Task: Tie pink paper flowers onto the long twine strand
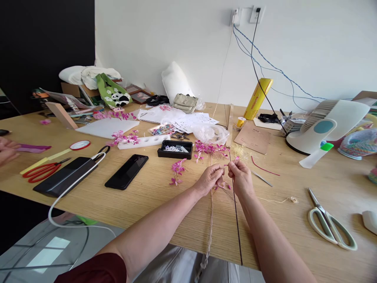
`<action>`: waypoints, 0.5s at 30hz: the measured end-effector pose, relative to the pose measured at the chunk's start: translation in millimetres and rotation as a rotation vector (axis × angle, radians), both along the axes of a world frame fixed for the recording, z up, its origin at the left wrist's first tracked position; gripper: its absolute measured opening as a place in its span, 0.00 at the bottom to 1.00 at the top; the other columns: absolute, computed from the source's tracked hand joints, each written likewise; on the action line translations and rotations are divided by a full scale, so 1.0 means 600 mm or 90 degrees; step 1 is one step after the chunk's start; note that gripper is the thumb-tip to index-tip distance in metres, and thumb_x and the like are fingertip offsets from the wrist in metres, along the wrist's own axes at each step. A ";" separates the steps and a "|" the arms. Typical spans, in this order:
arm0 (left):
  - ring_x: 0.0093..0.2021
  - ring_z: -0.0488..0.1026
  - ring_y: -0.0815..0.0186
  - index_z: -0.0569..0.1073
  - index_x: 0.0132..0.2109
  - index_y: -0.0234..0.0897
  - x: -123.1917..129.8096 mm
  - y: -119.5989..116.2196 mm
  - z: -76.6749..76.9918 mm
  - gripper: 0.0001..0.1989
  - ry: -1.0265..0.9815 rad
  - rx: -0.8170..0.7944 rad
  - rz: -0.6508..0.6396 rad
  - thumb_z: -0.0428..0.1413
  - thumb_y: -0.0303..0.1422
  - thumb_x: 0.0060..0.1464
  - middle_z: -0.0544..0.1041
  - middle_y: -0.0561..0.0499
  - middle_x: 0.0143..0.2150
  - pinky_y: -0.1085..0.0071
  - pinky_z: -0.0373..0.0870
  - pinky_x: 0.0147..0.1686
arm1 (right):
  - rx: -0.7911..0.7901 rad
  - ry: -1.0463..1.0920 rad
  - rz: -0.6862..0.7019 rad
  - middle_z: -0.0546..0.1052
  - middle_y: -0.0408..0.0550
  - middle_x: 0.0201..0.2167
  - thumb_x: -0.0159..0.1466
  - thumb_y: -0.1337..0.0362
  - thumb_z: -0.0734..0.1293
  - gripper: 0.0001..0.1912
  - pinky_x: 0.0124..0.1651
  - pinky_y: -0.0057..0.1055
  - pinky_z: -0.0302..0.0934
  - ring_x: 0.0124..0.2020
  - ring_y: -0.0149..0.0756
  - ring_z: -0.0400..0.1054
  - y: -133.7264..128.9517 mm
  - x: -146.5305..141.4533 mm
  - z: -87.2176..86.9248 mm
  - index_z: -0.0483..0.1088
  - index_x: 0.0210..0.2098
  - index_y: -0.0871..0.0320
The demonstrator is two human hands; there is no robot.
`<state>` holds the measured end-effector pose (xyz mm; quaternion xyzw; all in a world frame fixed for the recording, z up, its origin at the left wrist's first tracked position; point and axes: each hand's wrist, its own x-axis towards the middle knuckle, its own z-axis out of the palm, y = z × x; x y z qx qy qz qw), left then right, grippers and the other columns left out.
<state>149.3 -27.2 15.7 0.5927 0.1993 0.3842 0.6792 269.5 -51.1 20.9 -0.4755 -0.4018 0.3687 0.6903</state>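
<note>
My left hand (211, 179) and my right hand (239, 175) meet over the seam in the wooden table, fingers pinched. Between their fingertips is a small pink flower (237, 158) on a thin stem. Just beyond them lies a bunch of pink flowers (209, 148), with pale yellow threads (241, 151) to its right. More flowers with thin stems (223, 186) lie under my hands. A braided cord (210, 224) runs from beneath my left hand over the table's front edge. A smaller pink flower sprig (178, 168) lies to the left.
A black tray (175, 149), a phone (126, 171), a black box (66, 175) with a white cable and red-handled pliers (44, 169) are leftward. Tweezers (262, 178), large scissors (331, 222) and a fan (315, 127) are rightward. Another person's hand (8, 151) is at the left edge.
</note>
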 end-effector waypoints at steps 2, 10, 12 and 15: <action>0.17 0.54 0.77 0.60 0.28 0.36 0.004 -0.001 -0.001 0.10 0.001 -0.006 -0.002 0.47 0.38 0.52 0.55 0.59 0.18 0.79 0.47 0.16 | 0.020 0.037 -0.026 0.59 0.37 0.17 0.52 0.59 0.69 0.14 0.20 0.25 0.44 0.17 0.23 0.49 -0.001 -0.004 0.002 0.59 0.21 0.56; 0.16 0.53 0.78 0.59 0.28 0.36 0.001 0.003 -0.007 0.09 -0.005 -0.062 0.011 0.48 0.37 0.51 0.55 0.59 0.18 0.80 0.44 0.15 | 0.081 0.176 -0.141 0.57 0.35 0.17 0.47 0.61 0.72 0.19 0.17 0.21 0.43 0.16 0.20 0.46 0.002 0.026 0.018 0.56 0.18 0.58; 0.16 0.54 0.78 0.59 0.29 0.36 -0.005 0.005 -0.003 0.09 -0.038 -0.094 0.033 0.49 0.37 0.50 0.55 0.59 0.20 0.81 0.44 0.15 | 0.057 0.199 -0.099 0.57 0.35 0.18 0.46 0.62 0.73 0.18 0.17 0.20 0.44 0.17 0.20 0.48 0.002 0.037 0.020 0.58 0.19 0.59; 0.18 0.56 0.79 0.61 0.31 0.36 -0.011 0.008 0.004 0.10 -0.104 -0.113 0.058 0.50 0.38 0.51 0.58 0.58 0.23 0.80 0.46 0.16 | 0.012 0.214 -0.001 0.59 0.36 0.18 0.47 0.62 0.73 0.15 0.18 0.21 0.46 0.17 0.20 0.50 0.002 0.043 0.021 0.60 0.21 0.59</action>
